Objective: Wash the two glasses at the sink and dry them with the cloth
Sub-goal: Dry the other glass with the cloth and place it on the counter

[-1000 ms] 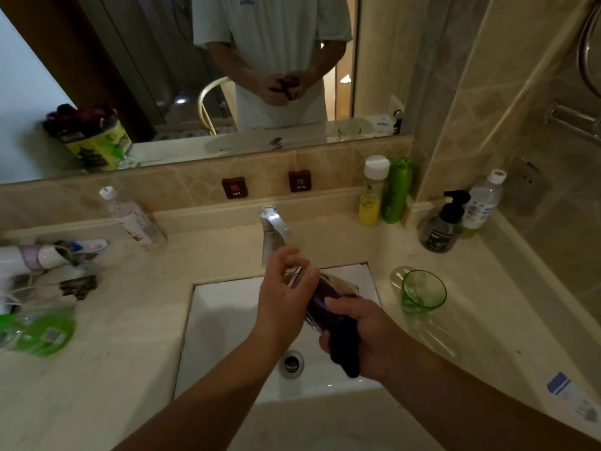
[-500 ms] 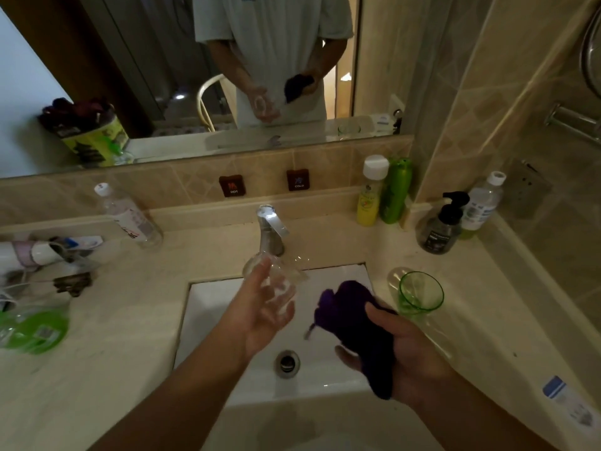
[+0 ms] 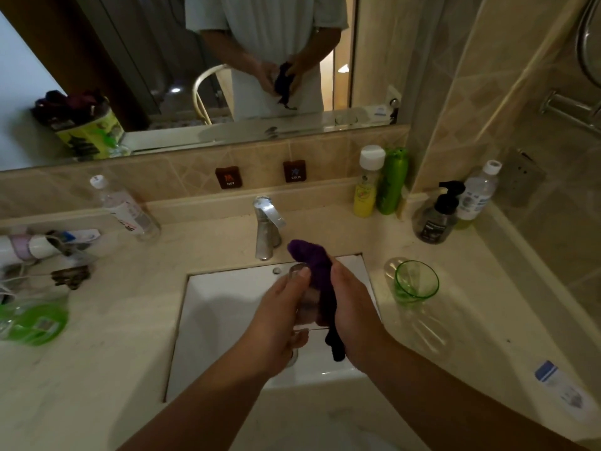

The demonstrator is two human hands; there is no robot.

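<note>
Over the white sink [image 3: 224,323] my left hand [image 3: 279,320] grips a clear glass [image 3: 305,304], thumb near its rim. My right hand [image 3: 354,317] holds a purple cloth [image 3: 320,281] pressed against the glass's right side; the cloth's dark end hangs below my palm. Most of the glass is hidden between hands and cloth. A green glass [image 3: 416,281] stands upright on the counter to the right of the sink. No water shows at the chrome tap [image 3: 266,226].
Yellow and green bottles [image 3: 380,183], a black pump dispenser [image 3: 439,213] and a clear bottle [image 3: 478,193] stand at the back right. A water bottle [image 3: 125,209], a white dryer [image 3: 29,247] and a green plastic item [image 3: 32,323] lie left. A packet [image 3: 562,385] lies front right.
Half a second ago my hands were apart, glass in the left and cloth in the right. They have come together, and the cloth now presses on the glass.
</note>
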